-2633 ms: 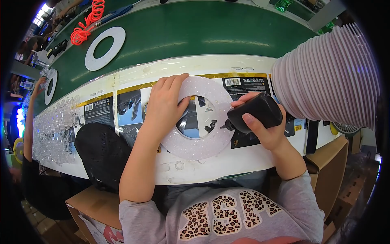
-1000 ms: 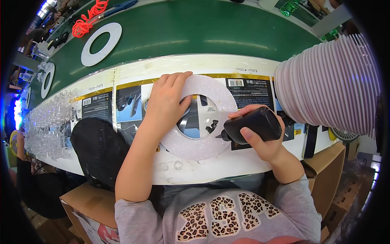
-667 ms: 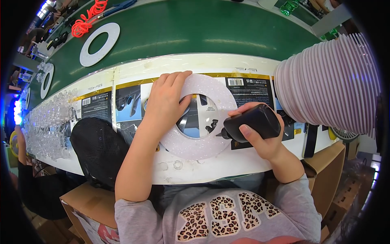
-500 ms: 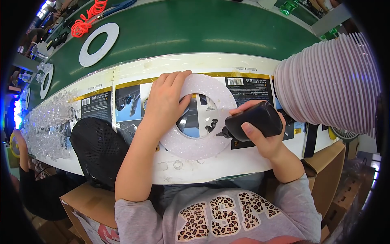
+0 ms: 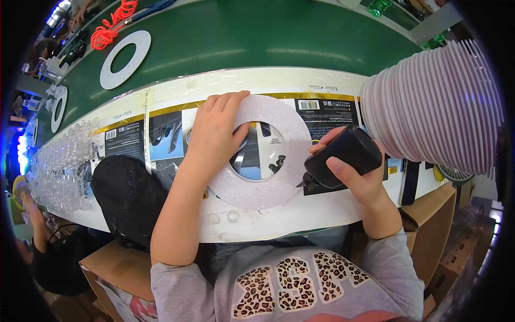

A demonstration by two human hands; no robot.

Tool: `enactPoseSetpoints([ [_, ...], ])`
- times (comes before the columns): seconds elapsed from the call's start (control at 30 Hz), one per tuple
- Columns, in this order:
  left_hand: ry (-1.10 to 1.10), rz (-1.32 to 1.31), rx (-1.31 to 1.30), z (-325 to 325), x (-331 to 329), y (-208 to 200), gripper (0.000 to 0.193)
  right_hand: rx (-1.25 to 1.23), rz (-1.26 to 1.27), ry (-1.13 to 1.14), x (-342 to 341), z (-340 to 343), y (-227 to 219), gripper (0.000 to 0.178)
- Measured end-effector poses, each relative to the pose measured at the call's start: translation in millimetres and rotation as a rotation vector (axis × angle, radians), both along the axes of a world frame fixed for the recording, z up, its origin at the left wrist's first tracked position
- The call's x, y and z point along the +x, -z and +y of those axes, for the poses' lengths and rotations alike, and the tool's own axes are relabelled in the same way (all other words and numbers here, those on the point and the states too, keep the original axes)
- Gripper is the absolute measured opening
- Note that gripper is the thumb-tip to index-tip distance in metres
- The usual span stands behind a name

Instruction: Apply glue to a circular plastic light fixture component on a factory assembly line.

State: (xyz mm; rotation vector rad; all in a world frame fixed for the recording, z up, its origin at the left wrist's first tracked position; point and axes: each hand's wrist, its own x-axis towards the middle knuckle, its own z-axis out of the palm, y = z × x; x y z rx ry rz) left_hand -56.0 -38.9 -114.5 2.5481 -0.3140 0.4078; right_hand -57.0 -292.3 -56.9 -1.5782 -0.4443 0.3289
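A flat, glittery white ring (image 5: pixel 287 185) lies in front of me over the printed sheets. My left hand (image 5: pixel 217 126) grips its left side, with the thumb in the centre hole and the fingers over the far left rim. Closed around a black squeeze bottle (image 5: pixel 348 155), my right hand (image 5: pixel 357 177) holds it tilted at the ring's right side. The bottle's narrow nozzle points down and left at the lower right edge of the ring; I cannot tell whether it touches.
A large stack of white rings (image 5: pixel 429 102) stands at the right, near a phone (image 5: pixel 410 182). Clear plastic pieces (image 5: pixel 61 166) crowd the left, behind a person's black cap (image 5: pixel 126 196). Another white ring (image 5: pixel 126 59) lies on the green surface (image 5: pixel 225 37) beside a coiled orange hose (image 5: pixel 104 36).
The bottle has shifted slightly right in my right hand, its nozzle a little lower along the ring's edge. My left hand and the ring have moved slightly left in view.
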Motion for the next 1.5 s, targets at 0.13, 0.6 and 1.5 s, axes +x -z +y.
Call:
enactPoseSetpoints([
  [0.13, -0.001, -0.004, 0.000, 1, 0, 1, 0.051, -0.038, -0.010, -0.034, 0, 3, -1, 0.028],
  [0.6, -0.010, 0.038, 0.023, 1, -1, -2, 0.052, -0.071, -0.036, -0.093, 0, 2, 1, 0.024],
  [1.5, -0.009, 0.023, 0.051, 0, 0, -3, 0.052, 0.019, 0.105, 0.070, 13, -2, 4, 0.028],
])
